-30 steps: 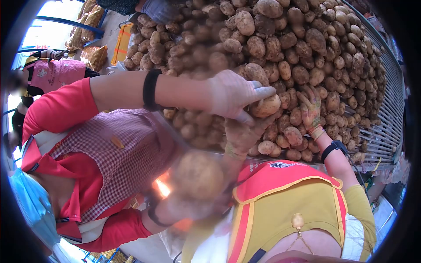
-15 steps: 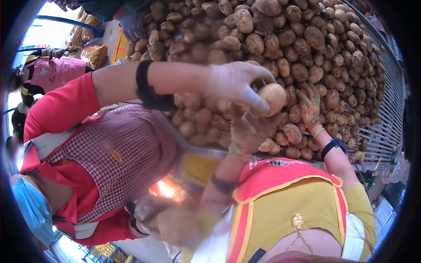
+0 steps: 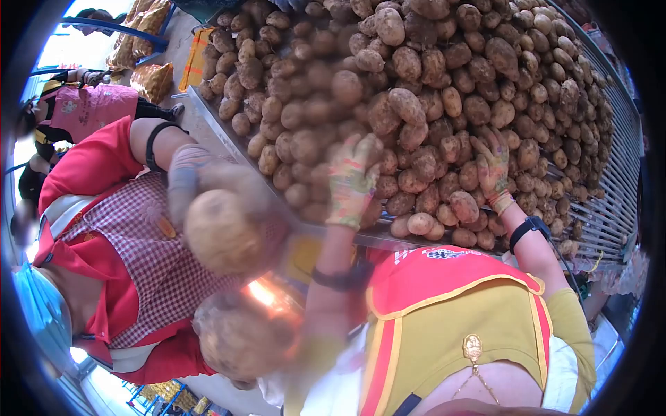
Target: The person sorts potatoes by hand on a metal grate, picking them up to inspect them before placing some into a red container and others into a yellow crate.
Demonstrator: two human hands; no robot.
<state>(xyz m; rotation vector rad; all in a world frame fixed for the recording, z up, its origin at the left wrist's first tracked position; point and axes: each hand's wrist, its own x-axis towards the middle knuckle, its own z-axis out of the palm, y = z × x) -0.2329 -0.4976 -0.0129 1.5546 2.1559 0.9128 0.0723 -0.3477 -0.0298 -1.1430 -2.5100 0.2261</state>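
Potatoes [image 3: 409, 62] lie in a large heap on a metal-slatted table. My left hand [image 3: 354, 179], in a stained pale glove, rests at the heap's near left part; its fingers stretch forward over the potatoes, and no potato shows in its grip. Farther right, my right hand [image 3: 492, 166] lies on the heap in a similar glove, fingers spread. Left of me, a co-worker's gloved hand holds a big potato [image 3: 225, 232] over the checkered apron [image 3: 152, 236]. A second potato-like thing [image 3: 243, 336], blurred, is at that person's other hand, lower down.
The table's slats [image 3: 610, 173] run along the right, and its metal edge [image 3: 378, 241] passes in front of me. An orange sack [image 3: 196, 59] is beyond the table's left corner. Farther left are filled net sacks [image 3: 151, 82] and another person in a pink apron [image 3: 94, 109].
The co-worker's arm has drawn back from the heap to the left with a potato. My left hand has moved left and lies flatter; my right hand is almost unmoved.
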